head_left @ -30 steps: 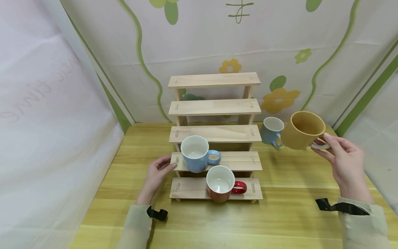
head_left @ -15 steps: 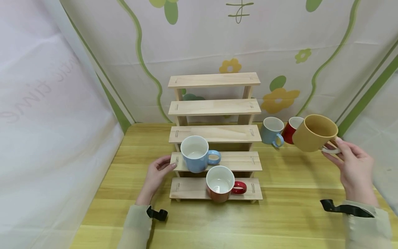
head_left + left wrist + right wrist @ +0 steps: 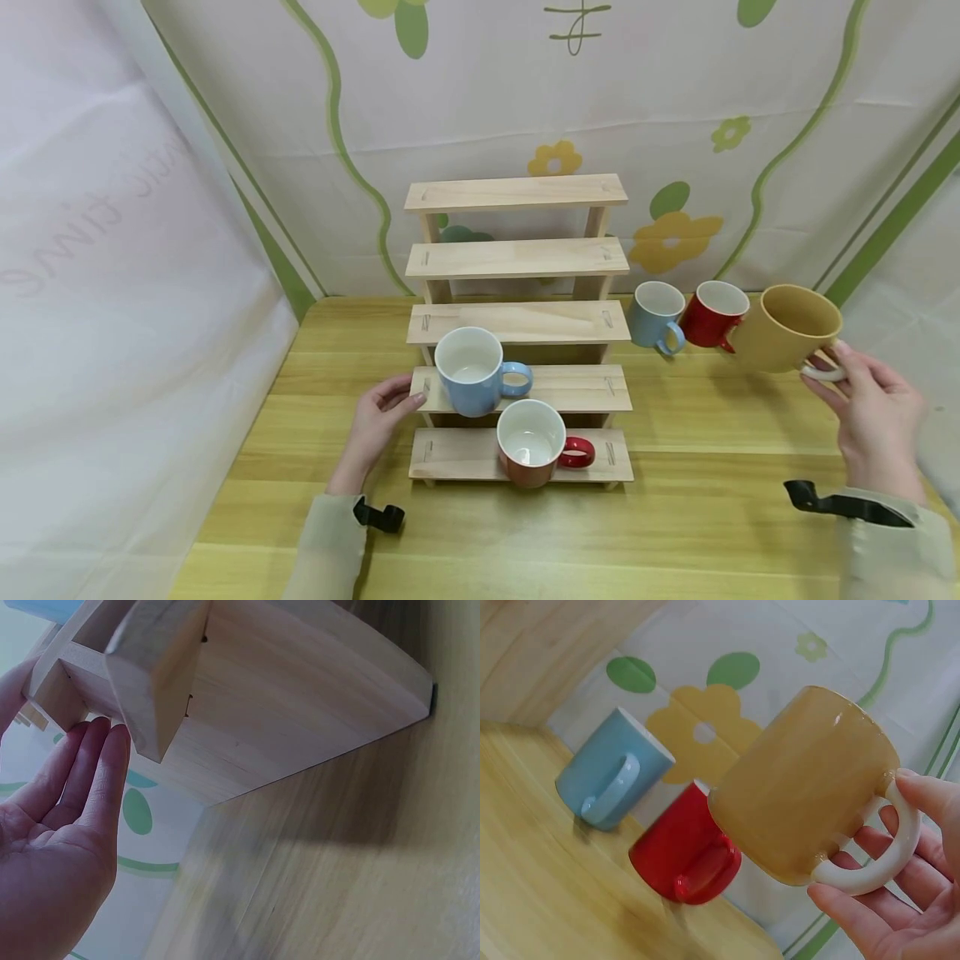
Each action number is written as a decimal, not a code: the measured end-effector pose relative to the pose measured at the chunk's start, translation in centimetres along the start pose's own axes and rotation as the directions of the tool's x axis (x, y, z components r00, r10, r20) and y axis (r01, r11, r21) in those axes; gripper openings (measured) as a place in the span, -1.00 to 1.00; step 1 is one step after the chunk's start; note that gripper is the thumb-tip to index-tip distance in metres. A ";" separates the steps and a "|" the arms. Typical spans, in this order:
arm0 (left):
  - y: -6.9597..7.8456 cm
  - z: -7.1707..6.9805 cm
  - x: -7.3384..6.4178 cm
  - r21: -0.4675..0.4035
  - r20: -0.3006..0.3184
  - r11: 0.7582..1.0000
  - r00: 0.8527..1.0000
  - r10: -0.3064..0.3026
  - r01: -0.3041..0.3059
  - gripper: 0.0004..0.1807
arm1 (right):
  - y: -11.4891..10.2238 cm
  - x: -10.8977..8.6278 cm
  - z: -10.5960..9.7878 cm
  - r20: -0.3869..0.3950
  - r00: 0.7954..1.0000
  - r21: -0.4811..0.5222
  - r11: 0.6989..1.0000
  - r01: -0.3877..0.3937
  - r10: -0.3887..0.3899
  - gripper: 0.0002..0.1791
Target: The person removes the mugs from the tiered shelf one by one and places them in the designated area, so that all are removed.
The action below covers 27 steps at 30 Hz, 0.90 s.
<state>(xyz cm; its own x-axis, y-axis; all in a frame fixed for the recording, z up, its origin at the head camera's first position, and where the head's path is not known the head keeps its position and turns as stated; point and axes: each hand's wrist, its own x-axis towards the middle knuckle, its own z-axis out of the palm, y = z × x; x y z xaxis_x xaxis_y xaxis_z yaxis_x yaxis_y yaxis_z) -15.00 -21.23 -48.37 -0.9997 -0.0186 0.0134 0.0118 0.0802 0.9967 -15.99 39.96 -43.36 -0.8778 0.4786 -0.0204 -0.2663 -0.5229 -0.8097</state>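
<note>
My right hand [image 3: 879,417] holds a yellow mug [image 3: 776,342] by its white handle [image 3: 870,876], off the table at the right. Just left of it stand a red mug [image 3: 705,323] and a small blue mug [image 3: 649,323] on the table, the red one partly behind the yellow. My left hand [image 3: 375,423] pinches the left end of a stepped wooden rack [image 3: 517,258] at its second board from the bottom, thumb above and fingers below. On that board sits a light blue mug [image 3: 474,393]; a reddish-brown mug [image 3: 527,472] with a red handle sits on the lowest board.
The rack stands on a wood-grain table [image 3: 480,542]. Behind it hangs a white cloth [image 3: 487,92] with flowers, and more cloth [image 3: 120,250] closes off the left and right sides.
My right hand has carried the yellow mug rightward and slightly nearer, away from the rack, uncovering the red mug behind it. The left hand has stayed in place.
</note>
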 end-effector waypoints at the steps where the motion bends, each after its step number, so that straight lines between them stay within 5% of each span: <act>1: 0.0 0.0 0.0 -0.002 0.001 1.000 1.000 0.002 -0.002 -0.54 | 0.0 0.1 -0.1 -0.018 1.000 -0.004 1.000 0.000 0.000 -0.74; 17: 0.0 0.0 0.0 0.003 -0.004 1.000 1.000 0.004 -0.004 -0.54 | 0.4 3.2 -0.9 -0.234 0.972 -0.022 1.000 0.022 -0.027 -0.61; 27: 0.0 -0.1 0.1 0.009 -0.002 1.000 1.000 0.000 0.000 -0.55 | 2.3 7.2 -1.7 -0.210 0.976 0.152 0.988 -0.024 0.056 -0.78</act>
<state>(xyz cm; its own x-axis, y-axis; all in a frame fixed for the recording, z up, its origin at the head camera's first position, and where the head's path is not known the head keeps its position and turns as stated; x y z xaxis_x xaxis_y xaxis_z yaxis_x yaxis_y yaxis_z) -15.06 -21.29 -48.33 -0.9997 -0.0207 0.0139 0.0120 0.0895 0.9959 -22.24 43.42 -46.33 -0.7884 0.5857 -0.1883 -0.3023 -0.6354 -0.7106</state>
